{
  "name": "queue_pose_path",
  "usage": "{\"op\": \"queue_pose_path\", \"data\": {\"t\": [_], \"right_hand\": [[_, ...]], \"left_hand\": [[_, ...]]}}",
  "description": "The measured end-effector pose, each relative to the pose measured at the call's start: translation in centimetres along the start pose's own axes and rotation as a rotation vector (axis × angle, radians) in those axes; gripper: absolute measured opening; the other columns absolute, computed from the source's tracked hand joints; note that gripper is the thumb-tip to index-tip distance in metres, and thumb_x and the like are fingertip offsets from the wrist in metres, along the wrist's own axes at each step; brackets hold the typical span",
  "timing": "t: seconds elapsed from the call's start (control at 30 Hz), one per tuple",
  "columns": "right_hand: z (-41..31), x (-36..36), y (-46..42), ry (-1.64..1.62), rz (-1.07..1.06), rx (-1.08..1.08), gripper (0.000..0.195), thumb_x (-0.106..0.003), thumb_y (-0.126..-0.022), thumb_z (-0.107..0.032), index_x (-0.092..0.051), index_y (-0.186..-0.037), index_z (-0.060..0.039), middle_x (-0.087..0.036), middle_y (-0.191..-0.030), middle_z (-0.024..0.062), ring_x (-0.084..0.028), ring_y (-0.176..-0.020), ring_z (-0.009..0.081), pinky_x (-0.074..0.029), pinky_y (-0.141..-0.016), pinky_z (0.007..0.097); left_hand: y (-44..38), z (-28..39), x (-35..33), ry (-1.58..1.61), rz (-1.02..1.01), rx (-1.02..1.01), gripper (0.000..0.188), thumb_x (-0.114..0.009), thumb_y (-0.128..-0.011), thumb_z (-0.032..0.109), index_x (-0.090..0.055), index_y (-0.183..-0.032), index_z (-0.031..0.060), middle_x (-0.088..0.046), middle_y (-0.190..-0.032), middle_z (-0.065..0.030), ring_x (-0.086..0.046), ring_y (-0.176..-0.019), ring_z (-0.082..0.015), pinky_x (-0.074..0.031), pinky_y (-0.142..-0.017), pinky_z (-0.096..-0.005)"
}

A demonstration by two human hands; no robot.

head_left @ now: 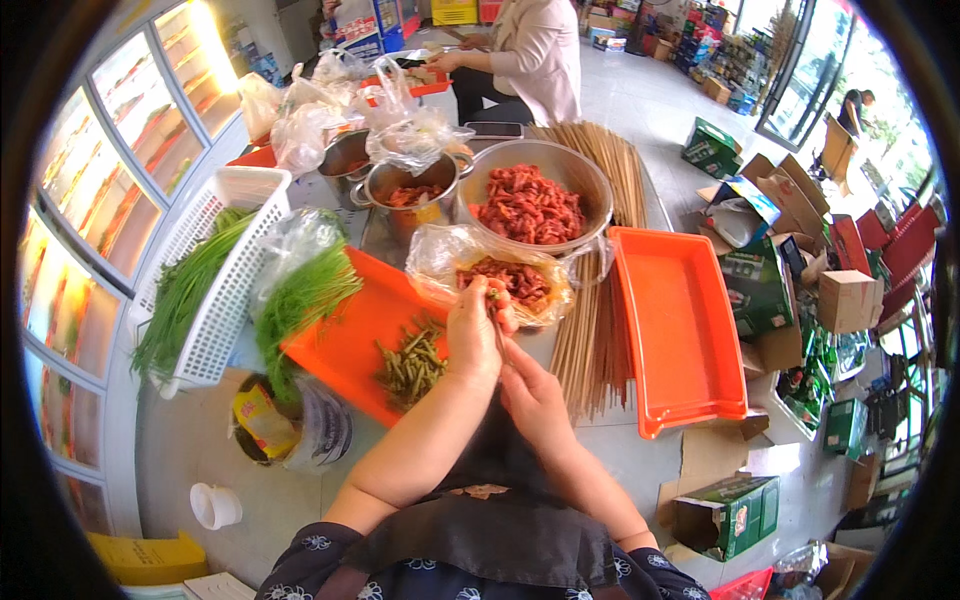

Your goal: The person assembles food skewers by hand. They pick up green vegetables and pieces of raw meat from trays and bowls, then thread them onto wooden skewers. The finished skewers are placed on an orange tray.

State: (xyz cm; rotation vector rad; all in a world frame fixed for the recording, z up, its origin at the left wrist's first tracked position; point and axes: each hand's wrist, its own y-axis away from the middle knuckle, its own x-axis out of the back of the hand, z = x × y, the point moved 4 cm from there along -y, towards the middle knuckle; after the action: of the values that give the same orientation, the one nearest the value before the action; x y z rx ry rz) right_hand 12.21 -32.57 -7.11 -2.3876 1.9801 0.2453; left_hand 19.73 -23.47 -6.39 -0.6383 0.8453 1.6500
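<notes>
My left hand (476,337) pinches a small greenish piece of food at the upper end of a thin skewer (499,339). Lower on that skewer, the fingers of my right hand (534,396) grip it. Just beyond my hands sits a plastic-lined container of sliced red meat (521,283). Behind it a large steel bowl (600,191) holds a heap of red meat strips (529,206). Cut green stalks (412,360) lie in an orange tray (330,334) left of my left forearm. Bundled wooden skewers (581,337) spread to the right of my hands.
A second orange tray (682,322) is at the table's right edge. White basket (202,337) with long greens, dill-like herbs (311,292) and steel pots (411,191) stand left. A person (536,60) works across the table. A bucket (322,424) and cartons (727,517) flank me.
</notes>
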Motion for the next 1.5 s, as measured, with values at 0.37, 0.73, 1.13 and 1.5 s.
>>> {"op": "queue_pose_path", "data": {"t": [0.37,0.73,1.13,1.5], "right_hand": [[0.7,2.2,-0.1,-0.079,0.058,-0.019,0.033,-0.048,-0.090,-0.013,-0.049,-0.120,0.0011,-0.052,-0.070,-0.0012,-0.045,-0.058,0.0054,-0.039,-0.053,0.0200],[-1.1,10.4,-1.2,0.093,0.328,0.147,0.027,-0.052,-0.088,-0.012,-0.054,-0.113,-0.0016,-0.053,-0.073,0.0009,-0.046,-0.060,0.0048,-0.042,-0.056,0.0208],[0.4,35.1,-10.3,1.594,0.659,-0.080,0.032,-0.042,-0.086,-0.018,-0.048,-0.118,-0.0154,-0.062,-0.083,0.0140,-0.062,-0.077,0.0304,-0.048,-0.063,0.0420],[-4.1,28.5,-10.3,1.569,0.629,0.323,0.021,-0.057,-0.077,-0.012,-0.059,-0.098,-0.0092,-0.055,-0.090,0.0092,-0.058,-0.080,0.0261,-0.048,-0.068,0.0363]], "left_hand": [[1.0,-2.5,-1.1,-0.077,0.038,0.060,0.024,-0.052,-0.088,0.030,-0.050,-0.080,0.0075,-0.049,-0.065,-0.0018,-0.042,-0.050,-0.0091,-0.039,-0.046,-0.0204],[-1.3,-7.0,-5.0,-0.142,-0.282,0.208,0.052,-0.039,-0.091,0.047,-0.049,-0.114,0.0015,-0.057,-0.102,-0.0093,-0.053,-0.091,-0.0168,-0.043,-0.079,-0.0292],[-2.6,3.0,2.5,-0.424,-0.050,-0.123,0.046,-0.054,-0.087,0.031,-0.044,-0.123,0.0030,-0.050,-0.119,-0.0087,-0.049,-0.107,-0.0174,-0.039,-0.089,-0.0321],[-1.2,12.4,10.3,-0.729,0.132,-0.319,0.026,-0.054,-0.086,0.010,-0.053,-0.111,0.0011,-0.059,-0.103,-0.0076,-0.057,-0.087,-0.0127,-0.046,-0.074,-0.0247]]}}
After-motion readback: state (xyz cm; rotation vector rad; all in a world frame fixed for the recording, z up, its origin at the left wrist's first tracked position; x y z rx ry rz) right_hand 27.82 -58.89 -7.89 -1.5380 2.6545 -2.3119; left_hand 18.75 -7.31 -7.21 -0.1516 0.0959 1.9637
